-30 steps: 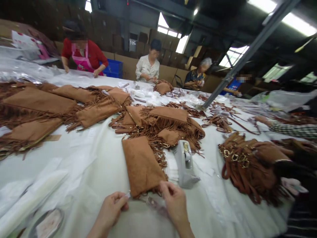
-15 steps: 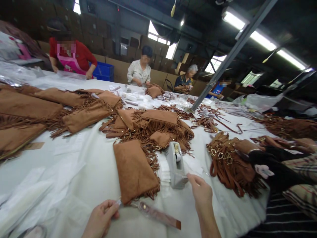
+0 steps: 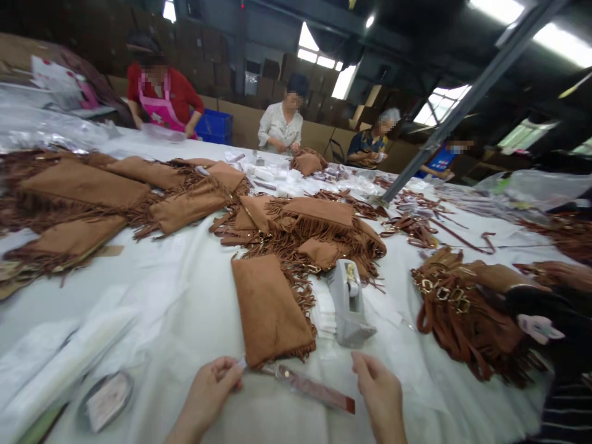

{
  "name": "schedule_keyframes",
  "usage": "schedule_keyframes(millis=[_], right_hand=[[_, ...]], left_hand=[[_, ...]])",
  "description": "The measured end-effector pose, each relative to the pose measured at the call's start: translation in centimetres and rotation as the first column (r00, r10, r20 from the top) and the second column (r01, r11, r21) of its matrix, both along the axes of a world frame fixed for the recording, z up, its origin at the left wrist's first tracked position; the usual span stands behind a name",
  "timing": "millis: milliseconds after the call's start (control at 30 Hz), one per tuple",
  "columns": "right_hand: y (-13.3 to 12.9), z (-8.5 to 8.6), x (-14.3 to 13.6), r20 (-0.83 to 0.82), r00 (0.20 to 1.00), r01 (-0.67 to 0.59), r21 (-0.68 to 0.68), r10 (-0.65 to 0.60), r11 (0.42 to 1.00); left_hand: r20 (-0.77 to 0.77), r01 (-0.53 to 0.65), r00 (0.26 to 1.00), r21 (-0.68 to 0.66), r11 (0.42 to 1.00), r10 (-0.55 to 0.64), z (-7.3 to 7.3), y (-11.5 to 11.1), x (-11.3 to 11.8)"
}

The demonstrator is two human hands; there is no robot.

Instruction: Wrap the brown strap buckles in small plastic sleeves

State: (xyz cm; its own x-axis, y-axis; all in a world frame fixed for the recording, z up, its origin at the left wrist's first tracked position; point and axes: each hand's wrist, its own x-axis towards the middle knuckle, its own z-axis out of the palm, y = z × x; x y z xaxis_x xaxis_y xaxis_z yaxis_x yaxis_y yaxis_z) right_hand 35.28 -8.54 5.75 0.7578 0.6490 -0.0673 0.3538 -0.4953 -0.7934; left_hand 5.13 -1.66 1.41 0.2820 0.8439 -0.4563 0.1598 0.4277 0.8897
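A brown suede fringed pouch [image 3: 272, 311] lies flat in front of me. My left hand [image 3: 213, 387] is closed at its lower left corner, pinching a small whitish tab [image 3: 242, 364]. Below the pouch, a brown wrist strap [image 3: 317, 390] in clear plastic stretches to the right. My right hand [image 3: 377, 385] is just beyond the strap's end, thumb and fingertips pressed together; whatever is between them is too small to make out. A grey tape dispenser [image 3: 350, 314] stands right of the pouch, apart from my right hand, beside a stack of thin white sheets [image 3: 324, 308].
Fringed pouches [image 3: 319, 213] are heaped behind, with more at left [image 3: 87, 185]. Brown straps with gold clasps [image 3: 444, 296] lie at right near a dark sleeve [image 3: 546, 314]. A round dish [image 3: 106, 398] and plastic bags [image 3: 41, 364] are front left. A slanted metal post [image 3: 430, 148] rises mid-table. Several people work opposite.
My right hand has drawn away from the tape dispenser toward me, fingers still pinched. My left hand keeps its pinch at the pouch corner. The whole view has shifted.
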Motion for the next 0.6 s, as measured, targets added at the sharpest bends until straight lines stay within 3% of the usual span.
schedule_keyframes(millis=[100,167,233,367,600], right_hand=[[1.1,0.6,-5.5,-0.205,0.941,-0.265,0.041,0.268,0.963],[2.2,0.6,-9.5,-0.342,0.819,-0.467,0.068,0.460,0.882],[3.2,0.2,-12.7,-0.405,0.728,-0.569,0.095,0.554,0.817],[4.8,-1.1,-15.7,-0.383,0.684,-0.648,0.069,0.620,0.758],[5.6,-1.4,-16.5,-0.224,0.741,-0.661,-0.078,0.633,0.746]], left_hand=[[-0.131,0.030,0.991,0.186,0.982,-0.006,0.7,-0.2,0.0],[-0.217,0.057,0.976,0.262,0.963,0.001,0.7,-0.4,0.0],[-0.268,0.076,0.963,0.329,0.941,0.016,0.4,-0.6,-0.1],[-0.275,0.098,0.961,0.390,0.916,0.014,-0.1,-0.9,-0.3],[-0.225,0.119,0.974,0.421,0.899,-0.024,-0.5,-0.7,-0.6]])
